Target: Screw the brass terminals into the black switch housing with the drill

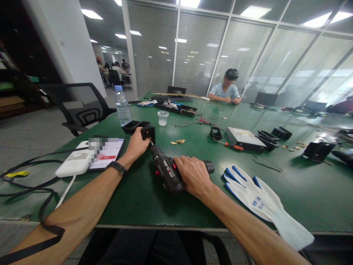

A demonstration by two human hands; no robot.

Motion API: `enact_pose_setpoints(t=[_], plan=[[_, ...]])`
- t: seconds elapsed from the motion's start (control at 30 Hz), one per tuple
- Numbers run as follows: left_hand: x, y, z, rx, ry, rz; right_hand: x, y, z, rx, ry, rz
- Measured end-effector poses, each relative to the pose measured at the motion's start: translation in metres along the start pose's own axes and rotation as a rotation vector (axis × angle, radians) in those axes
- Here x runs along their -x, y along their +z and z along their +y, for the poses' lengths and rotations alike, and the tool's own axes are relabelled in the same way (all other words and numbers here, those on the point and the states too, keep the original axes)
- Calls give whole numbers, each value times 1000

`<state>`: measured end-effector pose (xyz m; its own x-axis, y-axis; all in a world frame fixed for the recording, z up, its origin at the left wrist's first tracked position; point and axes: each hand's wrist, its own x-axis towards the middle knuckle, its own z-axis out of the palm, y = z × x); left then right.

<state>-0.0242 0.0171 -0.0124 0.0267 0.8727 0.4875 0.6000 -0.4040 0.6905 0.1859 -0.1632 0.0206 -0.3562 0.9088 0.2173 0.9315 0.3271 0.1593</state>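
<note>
My right hand (193, 173) is wrapped round the grip of a black cordless drill (166, 170), which lies tilted over the green table. Its bit points away from me and meets the face of a small black box (149, 134). Closed on that box's left side is my left hand (137, 144), with a dark band on the wrist. Just behind it sit more black boxes (132, 126). Several small brass-coloured pieces (178, 141) lie to the right of the bit. Whether a screw sits under the bit is too small to tell.
On the green table (132, 206), a water bottle (122, 106) and plastic cup (163, 118) stand beyond my hands. A phone (110, 154) and white power bank (73, 162) lie left, with cables. At right are a glove (259, 198), screwdriver (230, 145) and metal-topped box (244, 138). Another person (224, 92) sits opposite.
</note>
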Motion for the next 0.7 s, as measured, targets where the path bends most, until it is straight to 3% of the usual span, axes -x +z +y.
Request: enact_pose_setpoints(t=[0.7], plan=[[-2, 3, -6, 82, 11, -7, 1, 0, 1, -11, -5, 5]])
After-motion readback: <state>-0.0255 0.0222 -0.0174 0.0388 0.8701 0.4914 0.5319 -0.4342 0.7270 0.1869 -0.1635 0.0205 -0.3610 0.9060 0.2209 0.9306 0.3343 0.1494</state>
